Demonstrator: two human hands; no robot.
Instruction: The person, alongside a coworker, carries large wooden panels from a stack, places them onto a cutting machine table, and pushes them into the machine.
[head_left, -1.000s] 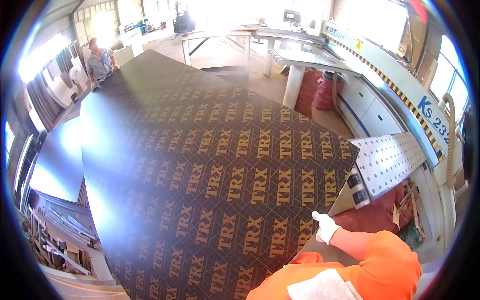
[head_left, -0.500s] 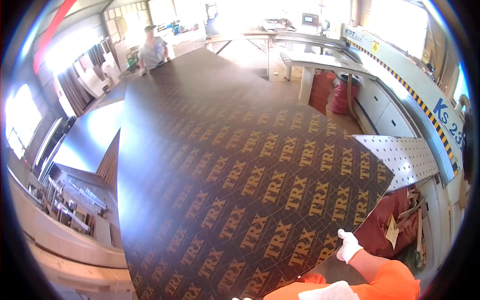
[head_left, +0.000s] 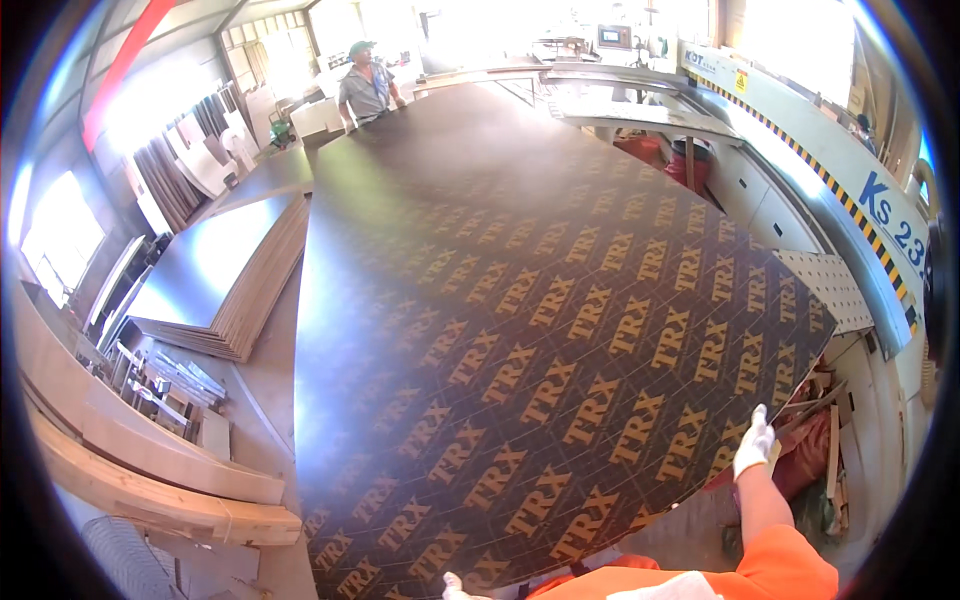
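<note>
A large, dark brown film-faced plywood sheet (head_left: pixel 560 330) with rows of gold lettering fills the middle of the view and reaches close to me. My right hand (head_left: pixel 757 447), in a white glove, grips its right near edge, with the fingers under the sheet out of sight. At the bottom of the view, part of my gloved left hand (head_left: pixel 456 586) shows, its thumb over the near edge and the rest hidden. Another person (head_left: pixel 368 92) in a grey shirt and green cap stands at the sheet's far left corner, hands close to its edge.
A stack of similar sheets (head_left: pixel 215 275) lies to the left, beside long timber beams (head_left: pixel 170 505). Along the right runs a white panel-saw machine (head_left: pixel 800 120) with a striped strip and a perforated table (head_left: pixel 825 285). Red sacks (head_left: pixel 800 455) and offcuts lie below it.
The sheet has shifted right toward the machine, uncovering more of the stack. The other person has moved right with it. My right hand moved right and slightly up; more of my left thumb shows.
</note>
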